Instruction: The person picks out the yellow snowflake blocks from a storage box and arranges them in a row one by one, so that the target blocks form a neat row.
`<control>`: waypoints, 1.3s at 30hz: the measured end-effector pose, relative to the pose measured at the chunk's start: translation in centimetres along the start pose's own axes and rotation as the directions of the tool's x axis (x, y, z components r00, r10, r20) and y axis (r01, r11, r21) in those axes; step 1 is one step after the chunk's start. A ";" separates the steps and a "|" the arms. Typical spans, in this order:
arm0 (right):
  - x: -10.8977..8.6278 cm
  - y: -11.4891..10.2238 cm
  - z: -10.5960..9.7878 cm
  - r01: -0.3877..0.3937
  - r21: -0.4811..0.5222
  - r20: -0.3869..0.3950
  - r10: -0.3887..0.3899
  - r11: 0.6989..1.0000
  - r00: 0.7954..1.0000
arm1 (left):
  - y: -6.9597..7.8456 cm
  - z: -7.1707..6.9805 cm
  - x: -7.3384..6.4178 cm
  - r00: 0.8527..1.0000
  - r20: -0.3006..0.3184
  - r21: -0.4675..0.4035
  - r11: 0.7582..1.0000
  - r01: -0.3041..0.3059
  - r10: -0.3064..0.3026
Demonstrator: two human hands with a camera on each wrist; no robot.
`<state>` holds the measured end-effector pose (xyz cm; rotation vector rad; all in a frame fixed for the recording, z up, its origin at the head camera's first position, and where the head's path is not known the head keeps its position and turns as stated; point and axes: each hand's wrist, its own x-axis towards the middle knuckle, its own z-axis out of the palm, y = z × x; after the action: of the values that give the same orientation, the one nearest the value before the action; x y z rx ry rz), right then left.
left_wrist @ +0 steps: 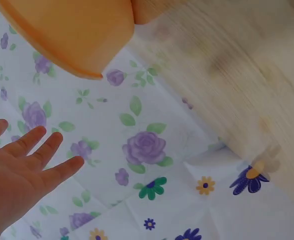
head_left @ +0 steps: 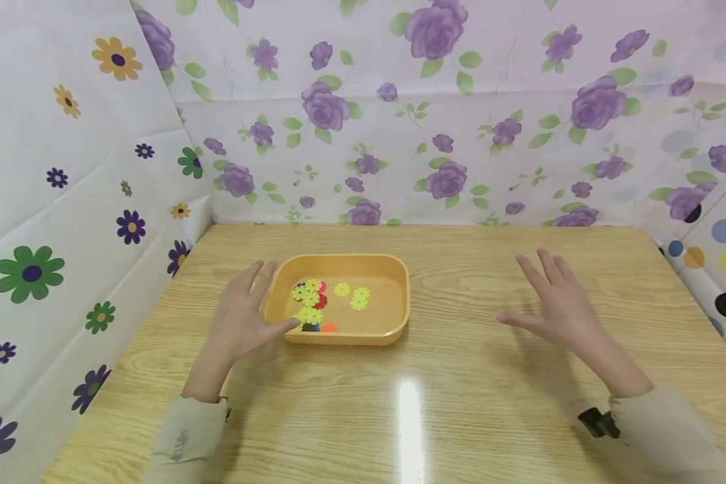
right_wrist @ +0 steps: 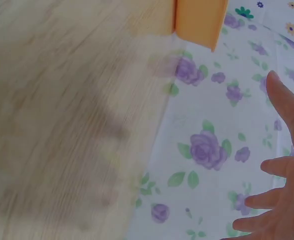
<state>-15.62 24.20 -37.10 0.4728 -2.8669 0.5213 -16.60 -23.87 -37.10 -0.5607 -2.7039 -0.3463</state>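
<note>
Now, at the tray's (head_left: pixel 339 338) nine o'clock, the left hand (head_left: pixel 242 319) is held, fingers spread, nothing gripped; whether contact is made can't be told. At three, well apart, the right hand (head_left: pixel 565 312) is spread, unladen. Between them, discs (head_left: pixel 310 300) are massed toward nine: knocked one-sidedly, unbraced opposite, the tray could be slid, discs spilled.

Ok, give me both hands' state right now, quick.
Left hand: open, fingers spread, holding nothing, beside the orange tray.
Right hand: open, fingers spread, holding nothing, well apart from the tray.
</note>
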 end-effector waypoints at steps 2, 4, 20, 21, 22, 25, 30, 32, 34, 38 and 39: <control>0.4 -0.4 0.1 0.027 0.022 -0.011 -0.027 0.999 1.000 | -0.4 -0.1 -0.3 1.000 -0.007 -0.023 1.000 0.006 -0.006; 0.8 -0.8 0.1 0.044 0.076 -0.001 -0.044 0.996 0.999 | -0.8 -0.2 -0.6 1.000 -0.007 -0.044 0.999 0.013 -0.013; 4.5 -4.2 2.2 0.088 0.323 0.056 -0.111 0.942 0.992 | -2.1 1.0 -0.7 0.902 0.365 -0.142 0.944 0.298 -0.230; 4.6 -4.4 2.5 0.092 0.329 0.050 -0.115 0.940 0.992 | -2.2 1.1 -0.6 0.898 0.374 -0.145 0.942 0.302 -0.231; 4.8 -4.5 2.9 0.097 0.335 0.046 -0.119 0.937 0.992 | -2.2 1.2 -0.5 0.895 0.382 -0.146 0.941 0.305 -0.231; 5.2 -5.0 3.9 0.108 0.369 0.035 -0.130 0.923 0.991 | -2.2 1.6 -0.3 0.886 0.404 -0.144 0.940 0.309 -0.229; 6.1 -6.2 5.0 0.120 0.421 0.015 -0.139 0.899 0.990 | -2.2 2.1 0.0 0.872 0.424 -0.144 0.933 0.331 -0.244; 6.6 -6.8 5.2 0.118 0.435 0.014 -0.138 0.893 0.990 | -2.2 2.2 0.1 0.864 0.434 -0.145 0.927 0.345 -0.253; 7.0 -7.4 5.3 0.118 0.443 0.022 -0.142 0.889 0.990 | -2.1 2.2 0.2 0.858 0.444 -0.138 0.927 0.350 -0.258; 7.8 -8.6 5.5 0.118 0.475 0.047 -0.159 0.872 0.986 | -2.1 2.1 0.3 0.845 0.464 -0.119 0.927 0.356 -0.266; 8.0 -8.9 5.6 0.120 0.483 0.053 -0.166 0.868 0.985 | -2.1 2.1 0.3 0.843 0.467 -0.114 0.928 0.356 -0.266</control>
<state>-20.74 12.09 -37.58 0.7968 -2.7373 1.2209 -18.35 -24.99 -39.27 -0.2627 -3.2410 -0.6483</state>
